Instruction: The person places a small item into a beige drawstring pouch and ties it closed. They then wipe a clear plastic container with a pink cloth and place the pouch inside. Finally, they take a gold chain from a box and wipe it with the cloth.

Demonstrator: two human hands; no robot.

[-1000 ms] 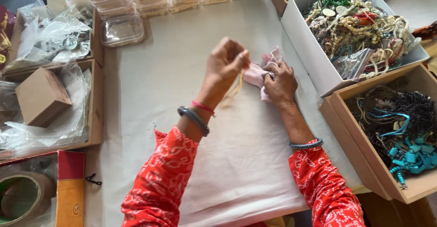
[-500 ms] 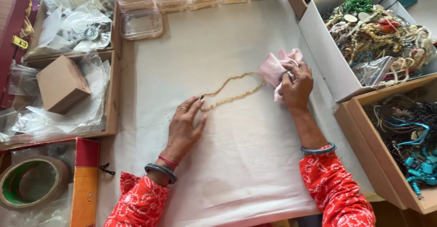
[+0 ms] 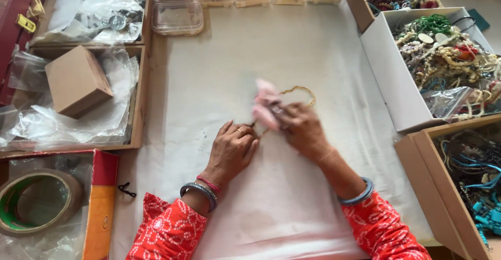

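Pink cloth (image 3: 265, 105) was bunched in the right hand (image 3: 302, 129), which lay blurred, fingers clenched round it, near the middle of the paper-covered desk (image 3: 219, 56). The cloth pressed on a gold chain (image 3: 300, 90) that curved off toward the far edge. The left hand (image 3: 232, 148) rested palm down just beside it, fingers loosely spread, fingertips pinning the chain's near end flat. Both forearms came in from the near edge, red sleeves (image 3: 167, 231) pushed back, bangles (image 3: 199, 191) at the wrists. Boxes of beads (image 3: 449, 62) stood along the right edge.
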